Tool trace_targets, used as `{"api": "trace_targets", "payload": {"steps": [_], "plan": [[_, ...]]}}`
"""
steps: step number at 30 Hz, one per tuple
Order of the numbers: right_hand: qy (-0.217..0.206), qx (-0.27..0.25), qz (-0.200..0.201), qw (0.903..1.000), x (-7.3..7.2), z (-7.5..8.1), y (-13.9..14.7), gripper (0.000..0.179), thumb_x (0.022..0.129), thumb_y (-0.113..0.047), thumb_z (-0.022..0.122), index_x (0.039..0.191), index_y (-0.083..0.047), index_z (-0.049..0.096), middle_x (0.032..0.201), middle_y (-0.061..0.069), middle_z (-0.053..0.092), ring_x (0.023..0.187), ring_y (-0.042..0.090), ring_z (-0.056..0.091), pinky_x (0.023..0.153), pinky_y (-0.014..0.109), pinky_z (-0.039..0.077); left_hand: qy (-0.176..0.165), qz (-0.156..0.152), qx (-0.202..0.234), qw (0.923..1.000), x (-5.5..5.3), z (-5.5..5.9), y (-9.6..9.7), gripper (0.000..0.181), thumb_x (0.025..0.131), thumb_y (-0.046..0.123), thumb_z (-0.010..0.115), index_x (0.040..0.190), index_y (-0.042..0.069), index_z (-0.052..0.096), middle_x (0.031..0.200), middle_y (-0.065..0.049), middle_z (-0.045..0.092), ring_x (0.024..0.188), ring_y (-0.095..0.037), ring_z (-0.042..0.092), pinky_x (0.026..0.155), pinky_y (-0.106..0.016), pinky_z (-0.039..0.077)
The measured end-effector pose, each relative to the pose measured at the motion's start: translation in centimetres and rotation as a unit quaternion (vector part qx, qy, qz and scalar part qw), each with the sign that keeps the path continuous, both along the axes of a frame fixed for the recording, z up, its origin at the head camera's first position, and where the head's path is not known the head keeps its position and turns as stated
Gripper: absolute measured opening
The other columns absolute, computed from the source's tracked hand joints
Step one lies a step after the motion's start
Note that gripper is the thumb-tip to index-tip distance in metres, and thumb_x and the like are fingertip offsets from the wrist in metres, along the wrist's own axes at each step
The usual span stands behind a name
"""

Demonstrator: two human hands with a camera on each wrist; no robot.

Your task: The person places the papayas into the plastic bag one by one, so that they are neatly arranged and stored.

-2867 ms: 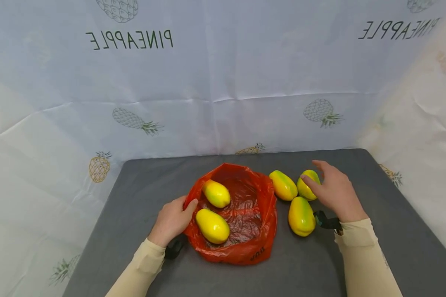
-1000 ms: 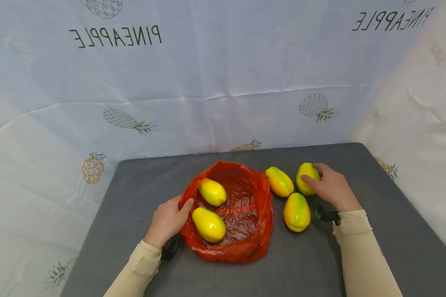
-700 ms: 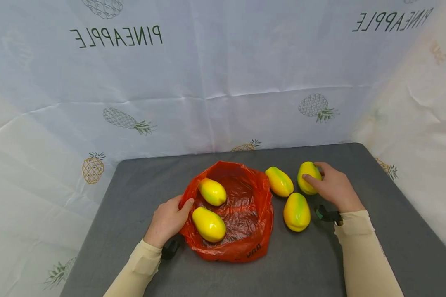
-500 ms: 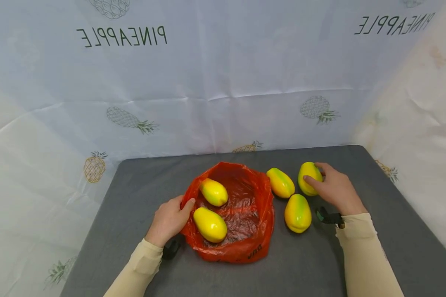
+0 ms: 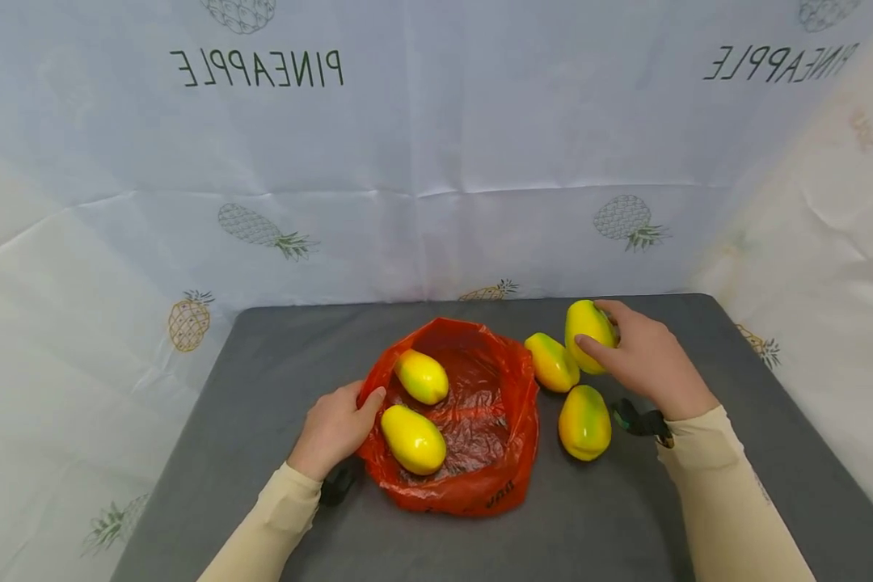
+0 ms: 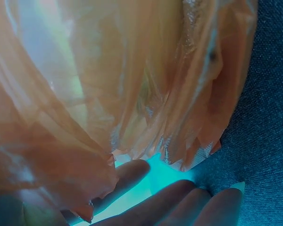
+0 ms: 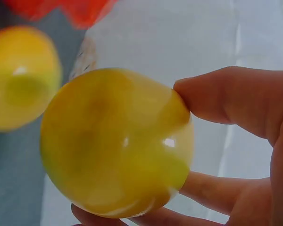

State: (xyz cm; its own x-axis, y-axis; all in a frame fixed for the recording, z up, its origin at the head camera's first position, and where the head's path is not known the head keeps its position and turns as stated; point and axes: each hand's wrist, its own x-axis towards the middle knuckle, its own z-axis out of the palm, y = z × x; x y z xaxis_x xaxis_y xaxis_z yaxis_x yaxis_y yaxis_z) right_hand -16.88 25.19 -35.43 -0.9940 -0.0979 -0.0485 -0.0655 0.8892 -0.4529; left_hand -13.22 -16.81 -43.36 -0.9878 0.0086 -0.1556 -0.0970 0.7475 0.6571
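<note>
A red plastic bag (image 5: 480,485) stands with its mouth spread wide, two yellow papayas (image 5: 413,440) lying inside. My left hand (image 5: 335,428) pinches its left rim, thumb over the edge; in the left wrist view, the fingers (image 6: 132,176) are under the crumpled plastic. Right of the bag, my right hand (image 5: 647,356) grips a yellow-green papaya (image 5: 586,331) between thumb and fingers. That papaya (image 7: 115,141) fills the middle of the right wrist view, raised off the table. Another papaya (image 5: 550,368) rests against the bag's right side, and one more (image 5: 584,424) lies nearer the front.
The dark grey table (image 5: 276,356) reaches back to a white cloth (image 5: 436,145) printed with pineapples. More of this cloth (image 5: 51,388) hangs at both sides. Each wrist carries a black strap (image 5: 636,420).
My right hand has taken hold of the far-right papaya, lifted it and moved it left toward the bag. The left hand keeps its hold on the rim. The head view has shifted slightly.
</note>
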Motion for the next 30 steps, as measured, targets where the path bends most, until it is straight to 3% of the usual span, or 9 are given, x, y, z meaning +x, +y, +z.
{"api": "trace_targets", "payload": {"steps": [6,13,20,30], "plan": [[0.016,0.001,0.047,0.9988,-0.4,2.2,-3.9,0.080,0.104,-0.052,0.065,0.163,-0.004,0.041,0.146,0.027,0.063,0.117,0.042,0.069,0.095,0.061,0.059,0.005,0.001,-0.011,0.9999,-0.2,0.3,-0.1,0.029,0.109,0.038,0.062,0.109,0.011,0.073,0.076,-0.003,0.065,0.062,-0.017,0.061,0.059,-0.030,0.053],[0.032,0.014,0.103,0.9941,-0.3,3.2,-7.9,0.072,0.103,-0.046,0.068,0.160,-0.007,0.046,0.144,0.018,0.066,0.111,0.033,0.069,0.093,0.054,0.060,0.005,-0.002,-0.024,0.9997,-0.2,0.2,0.1,0.030,0.108,0.038,0.062,0.114,0.010,0.073,0.078,-0.003,0.065,0.066,-0.018,0.060,0.061,-0.030,0.052],[0.013,0.032,0.147,0.9885,-0.2,2.7,-11.2,0.068,0.100,-0.041,0.074,0.157,-0.010,0.051,0.125,0.013,0.069,0.089,0.023,0.065,0.075,0.038,0.056,0.006,0.002,-0.018,0.9998,-0.1,0.0,0.1,0.028,0.108,0.039,0.063,0.108,0.012,0.072,0.074,-0.002,0.062,0.065,-0.018,0.059,0.060,-0.030,0.050],[0.018,0.077,0.205,0.9755,-0.8,0.3,-14.3,0.066,0.098,-0.039,0.075,0.153,-0.008,0.056,0.128,0.013,0.070,0.083,0.021,0.061,0.071,0.035,0.053,0.010,0.002,-0.016,0.9998,-0.1,0.1,-0.1,0.028,0.108,0.038,0.062,0.106,0.012,0.072,0.072,-0.003,0.059,0.064,-0.019,0.058,0.059,-0.030,0.048]]}}
